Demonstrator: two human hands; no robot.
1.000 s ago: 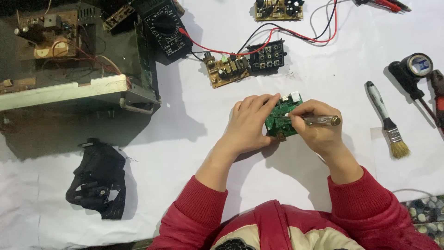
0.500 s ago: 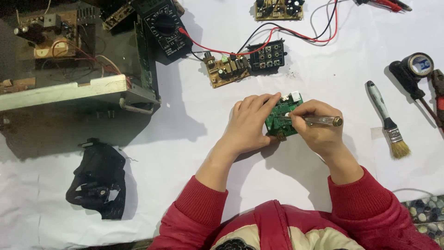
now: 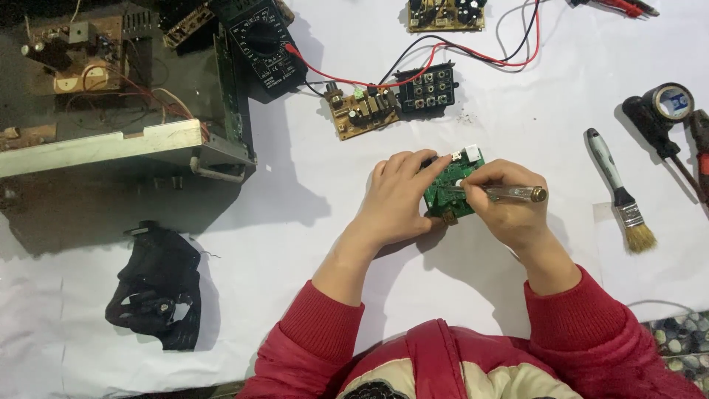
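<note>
Green circuit board (image 3: 449, 186): small, with a white connector at its far edge, lying on the white table cover (image 3: 310, 244) about midway across it; taken here as the landmark. Left hand (image 3: 399, 199): fingers curled loosely together over the board's left edge and far corner, fingertips touching it and pinning it in place, palm resting on the cover just left of the board. Right hand (image 3: 509, 210): closed in a pinch on a screwdriver (image 3: 502, 193) with a clear handle and brass-coloured end cap, the shaft lying nearly level and its tip touching the board's face; hand just right of the board. Both wrists in red sleeves. Beyond the board, near: brown circuit board (image 3: 360, 111) with a black block of jack sockets (image 3: 427, 90) beside it, red and black leads running off them. Further beyond and to the left: black multimeter (image 3: 262, 44). Well to the left of the board: opened metal chassis (image 3: 111, 111) with wiring inside. Left and nearer the person: crumpled black plastic part (image 3: 159, 288). Well to the right of the board: paintbrush (image 3: 620, 192) with a grey handle, bristles pointing toward the person; beyond it, a roll of black tape (image 3: 668, 100). Far beyond the board, at the top edge: another populated circuit board (image 3: 445, 13).
</note>
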